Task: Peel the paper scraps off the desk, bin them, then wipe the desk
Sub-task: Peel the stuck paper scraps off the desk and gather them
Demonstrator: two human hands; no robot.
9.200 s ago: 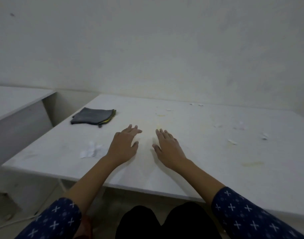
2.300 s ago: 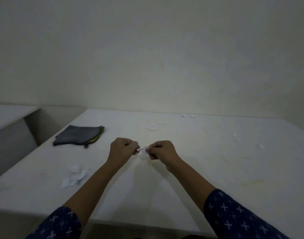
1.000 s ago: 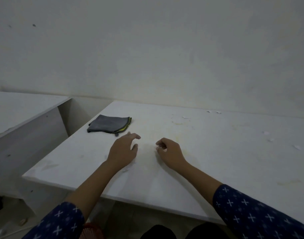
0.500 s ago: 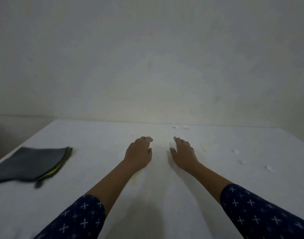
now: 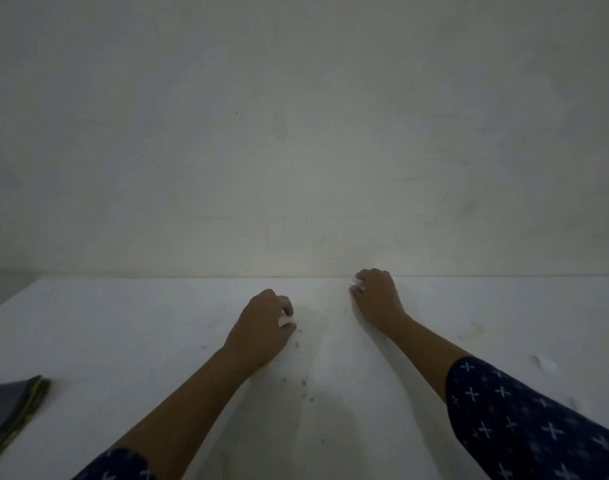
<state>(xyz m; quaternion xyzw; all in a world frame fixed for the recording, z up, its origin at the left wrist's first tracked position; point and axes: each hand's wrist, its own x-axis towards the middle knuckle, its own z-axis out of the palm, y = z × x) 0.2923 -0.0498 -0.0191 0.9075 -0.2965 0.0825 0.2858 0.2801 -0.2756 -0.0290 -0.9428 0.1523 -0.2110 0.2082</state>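
Both hands have curled from flat, spread fingers half a second ago into pinches. The left hand (image 5: 265, 323) nips a white paper scrap (image 5: 285, 321) at mid tabletop (image 5: 123, 323), while the right hand (image 5: 375, 292), reached to the far edge by the wall, nips another scrap (image 5: 356, 285). Peeling is under way — binning comes next. More bits (image 5: 545, 362) lie at the right, and the grey cloth (image 5: 12, 407) waits at the left edge for wiping.

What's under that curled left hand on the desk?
A bit of white paper scrap shows between the fingers of the left hand, which rests on the desk. Whatever else lies beneath the palm is covered.
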